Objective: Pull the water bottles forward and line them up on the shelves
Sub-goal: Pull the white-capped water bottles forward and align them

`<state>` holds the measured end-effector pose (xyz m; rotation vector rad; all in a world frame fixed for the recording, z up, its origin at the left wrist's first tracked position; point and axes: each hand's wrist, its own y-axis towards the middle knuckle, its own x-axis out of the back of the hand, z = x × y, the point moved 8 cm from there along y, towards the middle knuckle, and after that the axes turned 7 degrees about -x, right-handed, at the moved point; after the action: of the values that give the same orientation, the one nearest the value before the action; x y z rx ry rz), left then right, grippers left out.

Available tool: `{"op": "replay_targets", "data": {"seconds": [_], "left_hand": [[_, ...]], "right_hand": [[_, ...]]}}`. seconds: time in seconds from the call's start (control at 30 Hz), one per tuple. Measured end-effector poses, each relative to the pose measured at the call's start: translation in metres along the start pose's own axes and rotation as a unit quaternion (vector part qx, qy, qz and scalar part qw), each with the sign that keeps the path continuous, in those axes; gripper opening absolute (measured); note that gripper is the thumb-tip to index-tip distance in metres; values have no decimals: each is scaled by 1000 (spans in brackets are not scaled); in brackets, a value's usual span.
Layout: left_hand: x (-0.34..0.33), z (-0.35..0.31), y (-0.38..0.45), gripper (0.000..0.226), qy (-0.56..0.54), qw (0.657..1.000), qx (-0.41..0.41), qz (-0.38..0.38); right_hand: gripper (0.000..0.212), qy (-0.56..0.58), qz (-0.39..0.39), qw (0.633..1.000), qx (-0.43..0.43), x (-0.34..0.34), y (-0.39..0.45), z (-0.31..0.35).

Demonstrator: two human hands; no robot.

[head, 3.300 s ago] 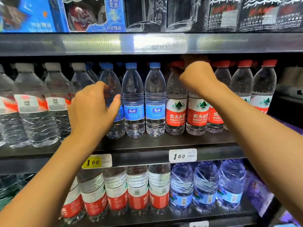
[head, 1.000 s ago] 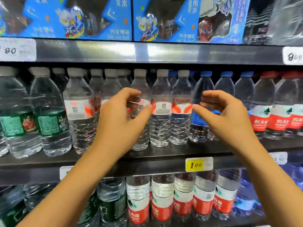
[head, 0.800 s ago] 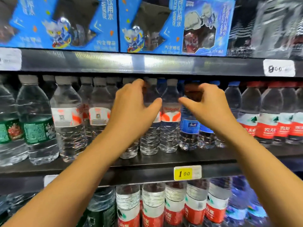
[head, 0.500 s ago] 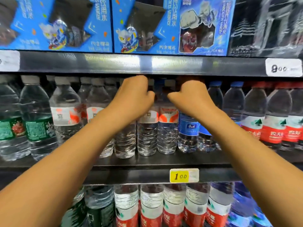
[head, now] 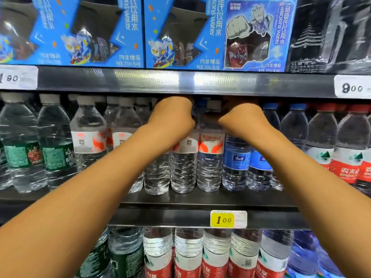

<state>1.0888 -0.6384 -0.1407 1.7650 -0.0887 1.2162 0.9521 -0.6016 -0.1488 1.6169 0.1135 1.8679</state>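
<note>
Reaching both arms into the middle shelf, over the front row of water bottles. Left hand and right hand sit at neck height, fingers hidden behind the bottles, so can't tell the grip. Full bottles: probably heavy, thin walls dent, film slick. Better hold is likely the stiff neck under the cap.

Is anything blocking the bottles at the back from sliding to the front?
Yes. The front row of white-capped bottles stands between them and the shelf edge. The left hand and right hand reach over it; what the fingers hold is hidden.
</note>
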Motion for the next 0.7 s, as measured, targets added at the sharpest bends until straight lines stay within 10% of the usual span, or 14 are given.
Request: {"op": "replay_targets", "data": {"seconds": [0.7], "left_hand": [[-8, 6, 5, 54, 3, 1000, 6, -1]], "right_hand": [[40, -35, 57, 998, -20, -7, 0, -3]]}}
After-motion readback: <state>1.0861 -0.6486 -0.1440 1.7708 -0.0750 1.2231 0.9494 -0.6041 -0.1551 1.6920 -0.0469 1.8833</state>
